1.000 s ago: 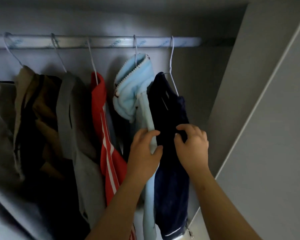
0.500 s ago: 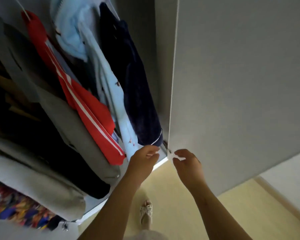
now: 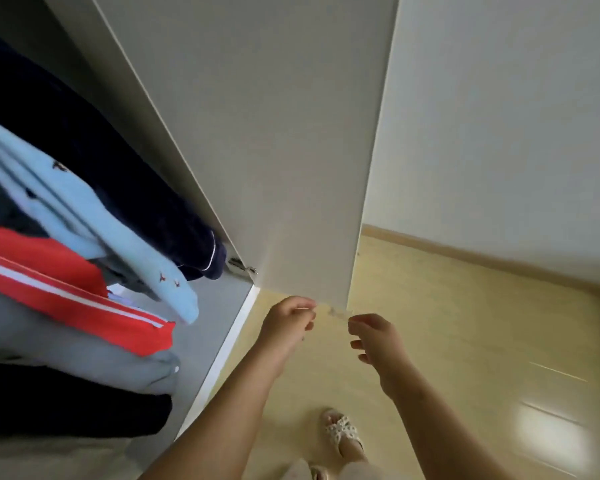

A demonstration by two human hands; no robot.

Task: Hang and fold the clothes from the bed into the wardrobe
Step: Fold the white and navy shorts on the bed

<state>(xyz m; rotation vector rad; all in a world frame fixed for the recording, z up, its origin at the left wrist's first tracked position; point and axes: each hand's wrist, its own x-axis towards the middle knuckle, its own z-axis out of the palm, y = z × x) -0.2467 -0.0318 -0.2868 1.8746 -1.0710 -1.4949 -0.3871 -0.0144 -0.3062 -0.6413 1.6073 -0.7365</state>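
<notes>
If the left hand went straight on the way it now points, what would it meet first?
Probably the lower edge of the open wardrobe door, just beyond the left hand, though depth is unclear. The small pale scrap that the right hand pinches lies aside.

Left of frame, top to bottom: navy garment (image 3: 118, 161), white piping at hem; light blue garment (image 3: 84, 216), small dark and red motifs; red garment (image 3: 66, 289), white stripes; grey garment (image 3: 49, 344); black garment (image 3: 66, 407). Wardrobe door (image 3: 274, 133) off-white. Wall (image 3: 516, 116) white, skirting (image 3: 465, 252) tan. Floor (image 3: 465, 341) pale yellow. Sandal (image 3: 342, 433) white, dark-dotted. Strip (image 3: 338, 312) at lower centre, pale, see-through
</notes>
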